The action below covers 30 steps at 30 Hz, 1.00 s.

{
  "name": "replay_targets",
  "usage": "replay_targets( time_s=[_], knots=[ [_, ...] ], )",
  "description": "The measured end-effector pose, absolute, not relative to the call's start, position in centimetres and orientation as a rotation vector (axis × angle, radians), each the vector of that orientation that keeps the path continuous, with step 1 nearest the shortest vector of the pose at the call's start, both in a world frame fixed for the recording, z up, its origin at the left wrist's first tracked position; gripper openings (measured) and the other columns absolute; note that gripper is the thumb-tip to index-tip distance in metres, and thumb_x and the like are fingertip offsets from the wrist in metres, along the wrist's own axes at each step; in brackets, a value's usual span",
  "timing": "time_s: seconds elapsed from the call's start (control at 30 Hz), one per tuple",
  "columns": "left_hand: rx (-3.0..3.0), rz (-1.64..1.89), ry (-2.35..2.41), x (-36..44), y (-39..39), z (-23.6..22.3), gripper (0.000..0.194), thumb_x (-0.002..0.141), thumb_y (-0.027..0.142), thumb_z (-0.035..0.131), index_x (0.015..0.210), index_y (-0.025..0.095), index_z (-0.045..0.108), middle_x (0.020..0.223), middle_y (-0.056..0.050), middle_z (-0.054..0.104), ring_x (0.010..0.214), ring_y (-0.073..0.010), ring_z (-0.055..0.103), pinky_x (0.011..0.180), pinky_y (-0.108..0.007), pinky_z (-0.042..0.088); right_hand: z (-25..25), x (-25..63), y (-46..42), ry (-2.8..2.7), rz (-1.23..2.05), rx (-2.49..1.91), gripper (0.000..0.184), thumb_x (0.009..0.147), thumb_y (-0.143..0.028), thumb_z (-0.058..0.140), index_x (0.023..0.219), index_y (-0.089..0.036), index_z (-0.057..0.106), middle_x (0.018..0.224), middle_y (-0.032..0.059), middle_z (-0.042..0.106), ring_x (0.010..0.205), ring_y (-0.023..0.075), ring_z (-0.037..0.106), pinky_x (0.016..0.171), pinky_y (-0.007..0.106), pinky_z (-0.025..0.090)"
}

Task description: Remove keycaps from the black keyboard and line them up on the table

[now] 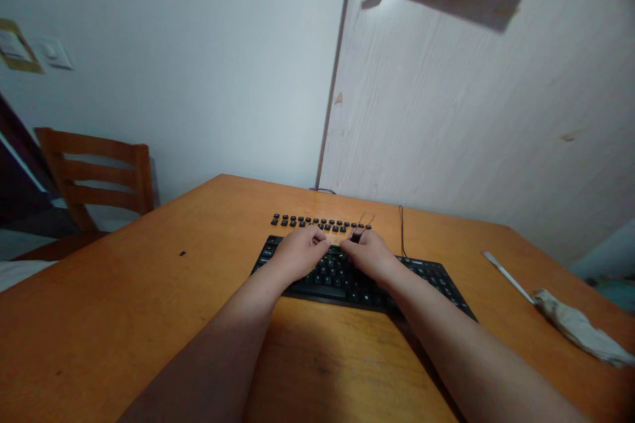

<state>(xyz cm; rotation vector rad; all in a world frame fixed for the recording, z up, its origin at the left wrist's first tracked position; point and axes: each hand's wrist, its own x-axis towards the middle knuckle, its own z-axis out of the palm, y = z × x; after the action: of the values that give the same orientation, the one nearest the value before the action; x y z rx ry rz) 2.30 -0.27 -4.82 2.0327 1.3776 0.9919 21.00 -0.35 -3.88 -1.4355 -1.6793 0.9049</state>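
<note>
A black keyboard [327, 277] lies on the wooden table in front of me. My left hand [301, 251] rests over its upper left part, fingers curled and tips pinched together near the top rows. Whatever may be between those tips is hidden. My right hand [370, 254] is closed above the middle of the keyboard around a wire keycap puller [356, 236]. Its dark handle shows at the fingers, and two thin wire loops point up and away. Behind the keyboard, loose black keycaps [284, 223] stand in two rows.
The keyboard's cable [402, 231] runs to the back of the wooden table [198, 317]. At right lie a thin white-handled brush [508, 276] and a crumpled cloth [578, 325]. One small dark piece [182, 253] sits at left. A wooden chair [102, 168] stands beyond the left edge.
</note>
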Motion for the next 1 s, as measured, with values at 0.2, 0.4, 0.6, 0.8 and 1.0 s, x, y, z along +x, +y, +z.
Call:
replay_targets(
  time_s=[0.2,0.4,0.6,0.8,1.0],
  knots=[
    [2.03,0.954,1.369,2.3,-0.3,-4.6,0.021,0.081,0.038,0.057,0.08,0.02,0.068,0.076,-0.004,0.067,0.067,-0.0171,0.055,0.059,-0.025,0.034,-3.6,20.7,-0.6,-1.574,0.989,-1.452,0.01,0.07,-0.023,0.056,0.062,-0.019,0.052,0.048,-0.0034,0.052,0.042,0.0097,0.043,0.042,0.022,0.029],
    [2.03,0.973,1.359,2.3,-0.3,-4.8,0.02,0.08,0.038,0.058,0.081,0.021,0.068,0.075,-0.003,0.066,0.067,-0.0175,0.055,0.06,-0.026,0.035,-3.0,20.6,-0.7,-1.48,1.039,-1.447,0.011,0.068,-0.021,0.057,0.058,-0.019,0.052,0.044,-0.0032,0.05,0.039,0.0089,0.04,0.038,0.021,0.027],
    [2.015,1.001,1.37,2.4,-0.3,-5.2,0.019,0.078,0.038,0.06,0.081,0.021,0.068,0.076,-0.004,0.067,0.07,-0.0181,0.058,0.063,-0.027,0.039,-2.5,21.0,-0.6,-1.375,1.054,-1.451,0.019,0.069,-0.026,0.056,0.052,-0.018,0.051,0.042,-0.001,0.05,0.036,0.0079,0.036,0.035,0.022,0.022],
    [1.877,1.097,1.218,3.4,-0.9,-4.2,0.021,0.079,0.034,0.059,0.091,0.018,0.067,0.085,-0.004,0.069,0.077,-0.0179,0.062,0.068,-0.027,0.044,-2.1,20.4,-1.0,-1.382,1.012,-1.343,0.019,0.071,-0.032,0.058,0.059,-0.019,0.052,0.048,-0.0018,0.052,0.038,0.0085,0.039,0.036,0.022,0.023],
    [1.643,1.09,1.152,4.2,-1.6,-3.3,0.025,0.076,0.031,0.062,0.096,0.016,0.064,0.081,-0.003,0.067,0.074,-0.0159,0.061,0.064,-0.025,0.043,-1.0,19.4,-2.2,-1.442,0.931,-1.239,0.025,0.076,-0.04,0.06,0.064,-0.02,0.05,0.052,-0.0022,0.052,0.043,0.0104,0.043,0.041,0.023,0.031]
  ],
)
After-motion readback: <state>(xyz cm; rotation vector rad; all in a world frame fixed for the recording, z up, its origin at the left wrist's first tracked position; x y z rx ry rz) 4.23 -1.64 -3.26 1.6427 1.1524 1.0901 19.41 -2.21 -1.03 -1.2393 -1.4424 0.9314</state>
